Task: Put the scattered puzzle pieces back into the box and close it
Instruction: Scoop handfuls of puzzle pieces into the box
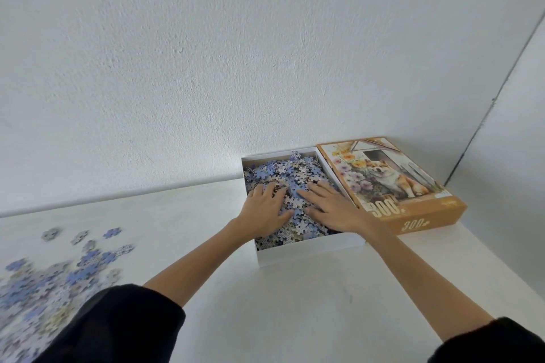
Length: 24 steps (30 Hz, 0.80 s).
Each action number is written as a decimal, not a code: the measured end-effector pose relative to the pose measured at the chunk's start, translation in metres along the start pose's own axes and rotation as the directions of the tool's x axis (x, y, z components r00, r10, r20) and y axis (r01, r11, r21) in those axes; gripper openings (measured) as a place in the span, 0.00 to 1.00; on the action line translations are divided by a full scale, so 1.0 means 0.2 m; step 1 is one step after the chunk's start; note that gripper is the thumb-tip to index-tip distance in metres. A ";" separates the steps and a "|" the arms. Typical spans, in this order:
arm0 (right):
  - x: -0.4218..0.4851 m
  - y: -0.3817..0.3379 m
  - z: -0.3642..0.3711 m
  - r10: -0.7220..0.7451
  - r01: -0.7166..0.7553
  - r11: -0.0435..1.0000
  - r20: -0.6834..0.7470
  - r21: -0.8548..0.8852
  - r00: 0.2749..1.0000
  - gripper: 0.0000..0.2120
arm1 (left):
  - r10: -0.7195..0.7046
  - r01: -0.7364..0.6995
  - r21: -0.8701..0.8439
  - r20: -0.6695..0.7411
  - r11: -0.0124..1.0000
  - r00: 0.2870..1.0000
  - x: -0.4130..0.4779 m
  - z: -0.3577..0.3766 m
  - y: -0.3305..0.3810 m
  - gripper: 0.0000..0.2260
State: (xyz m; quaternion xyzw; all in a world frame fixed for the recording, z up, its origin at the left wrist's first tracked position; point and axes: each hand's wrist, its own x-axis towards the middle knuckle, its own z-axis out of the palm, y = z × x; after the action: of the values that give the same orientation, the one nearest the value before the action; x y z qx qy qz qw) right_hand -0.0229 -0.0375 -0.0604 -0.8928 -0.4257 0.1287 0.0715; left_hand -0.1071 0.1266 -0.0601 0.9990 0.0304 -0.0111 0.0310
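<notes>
Black sleeves (118, 327) lying nearest, forearms reaching far-right. Left hand (267, 212) and right hand (330, 205) pressing flat, fingers spread, gripping nothing, on heaped pieces (292, 180) inside white box (309, 252). Lid (392, 180) sitting picture-up, touching box's right side. Loose pieces (59, 280) lying scattered near-left on table (295, 318). Likely levelling heap, mid-task. Next move calling for reaching left, scooping remainder; lid after.

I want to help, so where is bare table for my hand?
Bare table lies between the loose pieces and the box, and in front of the box and the lid. Crowded: the near left corner, and inside the box, where left hand and right hand rest on the pile.
</notes>
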 end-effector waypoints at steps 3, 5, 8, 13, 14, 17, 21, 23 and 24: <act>-0.03 0.02 0.00 0.003 -0.003 0.997 -0.004 0.082 1.000 0.25 | 0.053 -0.053 0.018 -0.016 0.998 0.998 -0.05 -0.01 0.02 0.26; -0.04 0.02 -0.02 0.012 -0.005 0.991 -0.049 0.135 0.999 0.22 | 0.078 -0.080 -0.048 -0.033 0.996 0.996 -0.08 -0.03 0.03 0.24; -0.06 -0.01 -0.06 0.019 0.019 0.980 -0.190 0.197 0.982 0.19 | 0.102 -0.117 -0.117 -0.123 0.986 0.987 -0.12 -0.07 0.03 0.22; -0.06 -0.13 -0.12 0.004 0.110 0.962 -0.417 0.248 0.909 0.18 | 0.109 -0.164 -0.227 -0.237 0.960 0.965 -0.21 -0.13 -0.03 0.19; -0.06 -0.17 -0.13 -0.004 0.128 0.960 -0.446 0.249 0.895 0.17 | 0.104 -0.165 -0.230 -0.258 0.959 0.961 -0.24 -0.15 -0.06 0.19; -0.04 -0.31 -0.16 -0.036 0.189 0.948 -0.507 0.255 0.861 0.18 | 0.074 -0.148 -0.228 -0.305 0.962 0.949 -0.33 -0.19 -0.17 0.19; 0.01 -0.56 -0.16 -0.078 0.270 0.910 -0.509 0.315 0.857 0.18 | 0.011 -0.091 -0.241 -0.315 0.966 0.949 -0.51 -0.23 -0.39 0.19; 0.04 -0.71 -0.13 -0.115 0.320 0.890 -0.519 0.326 0.847 0.17 | -0.024 -0.053 -0.241 -0.305 0.969 0.952 -0.64 -0.24 -0.52 0.19; 0.05 -0.79 -0.12 -0.134 0.342 0.882 -0.524 0.324 0.841 0.17 | -0.045 -0.031 -0.241 -0.301 0.970 0.953 -0.71 -0.24 -0.59 0.19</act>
State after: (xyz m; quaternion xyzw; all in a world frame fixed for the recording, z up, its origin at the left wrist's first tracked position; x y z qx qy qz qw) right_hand -0.1268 0.0693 -0.0025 -0.7999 -0.4676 -0.0246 0.3753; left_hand -0.2549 0.2394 -0.0156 0.9773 0.0396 0.1466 0.1479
